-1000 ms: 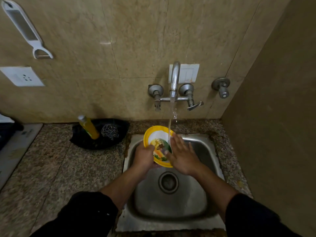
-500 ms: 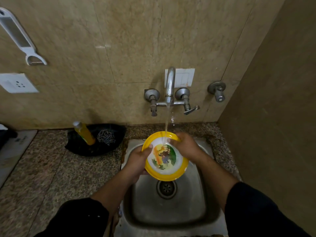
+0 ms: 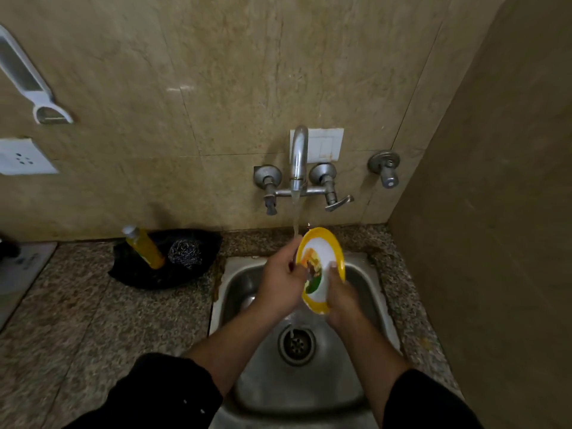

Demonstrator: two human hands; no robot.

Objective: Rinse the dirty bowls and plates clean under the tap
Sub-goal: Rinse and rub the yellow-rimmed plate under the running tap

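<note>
A small yellow-rimmed plate [image 3: 322, 258] with a white middle and a coloured picture is held tilted on edge over the steel sink [image 3: 235, 283]. My right hand [image 3: 342, 300] grips its lower right rim, thumb on the face. My left hand [image 3: 281, 278] is on the plate's left side with its fingers against the picture. The wall tap [image 3: 298, 159] runs, and its stream falls at the plate's upper left edge and onto my left hand. Water drains toward the sink's drain [image 3: 296, 343].
On the granite counter left of the sink lies a black bag [image 3: 139, 274] with a yellow soap bottle [image 3: 145, 247] and a steel scrubber [image 3: 185, 253] on it. A side wall [image 3: 495, 243] stands close on the right. A white peeler [image 3: 28, 82] hangs on the wall.
The plate has turned from facing me to standing on edge and shifted right. My right hand moved from its top rim to its lower right rim; my left hand now rubs its face.
</note>
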